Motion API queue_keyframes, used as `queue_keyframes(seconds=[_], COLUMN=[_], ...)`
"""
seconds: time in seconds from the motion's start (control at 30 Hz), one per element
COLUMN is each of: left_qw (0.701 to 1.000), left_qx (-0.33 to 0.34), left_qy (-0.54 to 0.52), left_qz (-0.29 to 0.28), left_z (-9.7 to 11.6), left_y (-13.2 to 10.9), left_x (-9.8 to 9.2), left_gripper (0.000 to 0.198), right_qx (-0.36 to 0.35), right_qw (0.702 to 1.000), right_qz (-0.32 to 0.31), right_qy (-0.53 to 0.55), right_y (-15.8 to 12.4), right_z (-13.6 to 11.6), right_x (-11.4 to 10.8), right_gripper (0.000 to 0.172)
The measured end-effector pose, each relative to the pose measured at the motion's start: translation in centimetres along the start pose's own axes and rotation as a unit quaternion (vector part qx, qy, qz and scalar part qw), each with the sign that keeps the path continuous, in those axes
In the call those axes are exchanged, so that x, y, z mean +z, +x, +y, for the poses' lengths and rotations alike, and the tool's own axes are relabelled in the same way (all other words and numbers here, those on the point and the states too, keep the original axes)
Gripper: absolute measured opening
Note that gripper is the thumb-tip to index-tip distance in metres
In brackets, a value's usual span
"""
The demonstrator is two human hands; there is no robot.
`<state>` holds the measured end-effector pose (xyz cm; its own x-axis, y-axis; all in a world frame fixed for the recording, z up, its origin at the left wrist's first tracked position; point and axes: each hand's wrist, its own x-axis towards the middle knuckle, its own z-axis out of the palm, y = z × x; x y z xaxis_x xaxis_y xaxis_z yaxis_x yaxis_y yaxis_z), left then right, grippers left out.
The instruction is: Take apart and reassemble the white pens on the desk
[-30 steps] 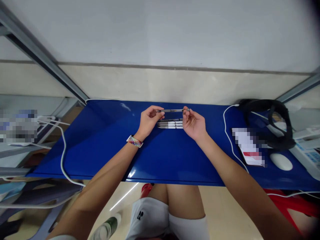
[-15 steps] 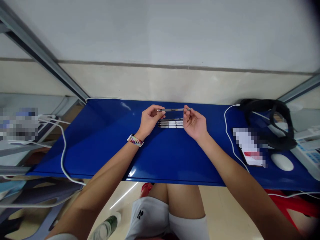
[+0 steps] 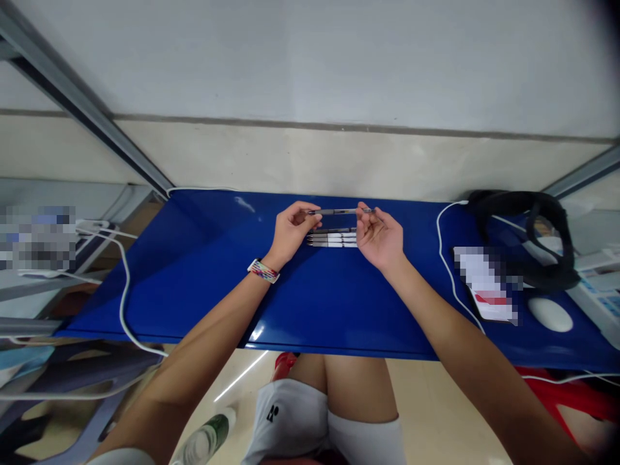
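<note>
Your left hand (image 3: 292, 229) and right hand (image 3: 382, 240) are both pinched closed on a pen (image 3: 334, 212), one per end, above the table (image 3: 208, 258), beyond the other pens (image 3: 339, 243). Loose pinch could drop it, knocking them askew.

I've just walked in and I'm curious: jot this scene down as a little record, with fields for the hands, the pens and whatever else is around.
Left hand: the left hand grips the left end of a held pen
Right hand: the right hand holds its right end
Other pens: several pens side by side, tips left; exact count unclear
Surface: blue tabletop
Left wrist: multicoloured band
Right side: white mouse, black strapped headgear
Floor: bottle
</note>
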<state>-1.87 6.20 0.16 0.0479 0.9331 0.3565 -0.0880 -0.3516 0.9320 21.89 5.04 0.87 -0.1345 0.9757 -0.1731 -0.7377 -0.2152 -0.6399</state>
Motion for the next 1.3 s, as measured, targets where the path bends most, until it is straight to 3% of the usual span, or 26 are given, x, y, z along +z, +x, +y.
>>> queue_keyframes(seconds=[0.33, 0.57, 0.73, 0.87, 1.03, 1.2, 1.3], left_qw=[1.0, 1.0, 1.0, 1.0, 1.0, 0.999, 0.998], left_qx=[0.004, -0.002, -0.004, -0.006, -0.002, 0.013, 0.012], left_qy=[0.011, 0.018, 0.021, 0.022, 0.018, 0.037, 0.052], left_qz=[-0.007, 0.0, -0.002, -0.003, -0.004, 0.011, 0.022], left_z=[0.1, 0.1, 0.4, 0.5, 0.3, -0.3, -0.7], left_y=[0.0, 0.1, 0.0, -0.1, 0.0, 0.3, 0.4], left_x=[-0.1, 0.0, 0.0, 0.0, -0.1, -0.5, -0.6], left_gripper=[0.026, 0.028, 0.027, 0.029, 0.029, 0.024, 0.022], right_qx=[-0.02, -0.059, -0.036, -0.011, -0.03, -0.088, -0.179], right_qw=[0.999, 0.989, 0.996, 0.999, 0.996, 0.972, 0.927], right_qz=[-0.006, -0.006, -0.004, 0.004, -0.006, -0.037, -0.028], right_qy=[-0.037, -0.136, -0.078, -0.036, -0.085, -0.214, -0.327], right_y=[0.6, 0.1, 0.3, 0.2, -0.1, 0.0, 0.5], right_z=[0.2, -0.1, 0.0, -0.1, -0.5, -1.1, -1.2], right_x=[-0.4, -0.1, -0.1, 0.1, 0.5, 0.2, -0.7], right_gripper=[0.012, 0.024, 0.012, 0.019, 0.024, 0.029, 0.026])
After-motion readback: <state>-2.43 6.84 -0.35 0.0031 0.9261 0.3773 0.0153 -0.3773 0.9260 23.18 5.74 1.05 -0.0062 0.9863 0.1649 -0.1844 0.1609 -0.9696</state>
